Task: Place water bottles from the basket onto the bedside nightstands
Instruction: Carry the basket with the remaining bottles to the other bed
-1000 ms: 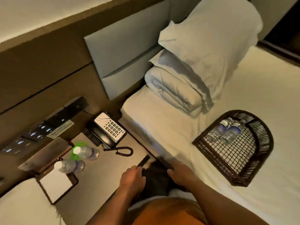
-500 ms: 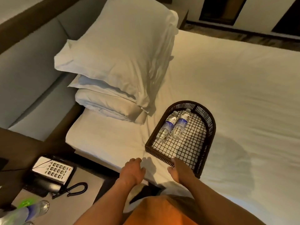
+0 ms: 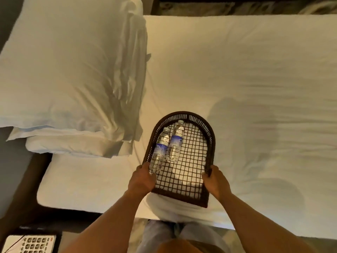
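Observation:
A dark wicker basket (image 3: 211, 136) with an open grid floor rests on the white bed, straight in front of me. Two clear water bottles with blue labels lie side by side in its left half: one (image 3: 160, 148) nearer the left wall, the other (image 3: 176, 141) just right of it. My left hand (image 3: 142, 179) grips the basket's left rim near the front corner. On the right rim near the front sits my right hand (image 3: 216, 181), fingers curled over the edge.
Two stacked white pillows (image 3: 69, 70) lie at the left of the bed (image 3: 246, 70). A telephone keypad (image 3: 31, 243) shows at the bottom left corner. Dark floor runs along the far side of the bed.
My view swung right from the nightstand to the bed. Both hands moved from the bed edge to the basket and took hold of its two side rims.

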